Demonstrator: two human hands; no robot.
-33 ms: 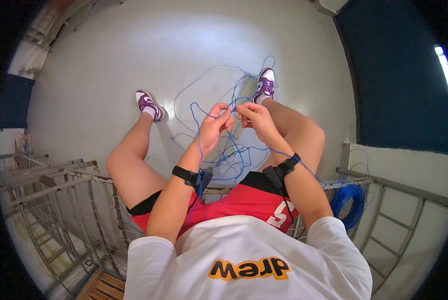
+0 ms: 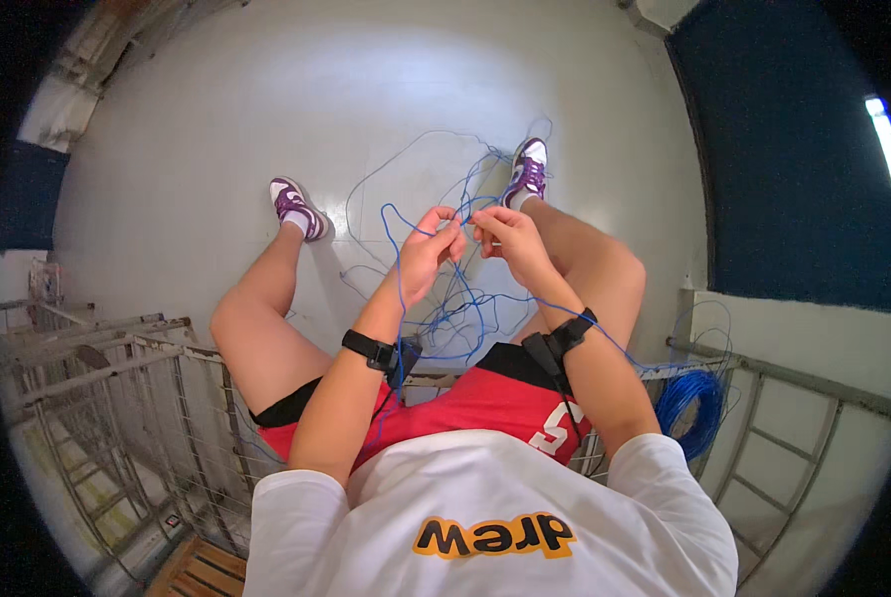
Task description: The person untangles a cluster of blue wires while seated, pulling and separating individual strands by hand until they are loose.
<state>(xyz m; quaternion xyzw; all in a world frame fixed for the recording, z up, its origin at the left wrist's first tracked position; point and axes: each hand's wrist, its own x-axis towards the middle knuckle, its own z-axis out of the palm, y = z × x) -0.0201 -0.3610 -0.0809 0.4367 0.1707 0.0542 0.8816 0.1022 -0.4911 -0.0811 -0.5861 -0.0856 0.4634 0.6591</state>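
Note:
Between my spread knees, thin blue cable [image 2: 482,323] hangs and lies in loose, tangled loops. My left hand [image 2: 431,247] pinches a strand of it, and one loop sticks out to the left before dropping along that forearm. Close beside it, fingertips almost meeting, my right hand [image 2: 503,237] is also closed on the cable. From the tangle a strand runs right, past my right forearm, toward a neat blue coil [image 2: 689,413] hanging on the metal rail. My fingers cover the exact spot where the cable is gripped.
Pale grey floor [image 2: 266,109] spreads ahead, with my shoes planted left and right. Metal racks [image 2: 117,388] stand at the left, and a ladder-like frame [image 2: 784,438] at the right. A wooden slatted piece [image 2: 202,569] shows at lower left. A dark blue panel [image 2: 784,169] fills the right wall.
Both hands keep nearly the same place and grip. The strand hanging beside my left forearm has shifted slightly to the right.

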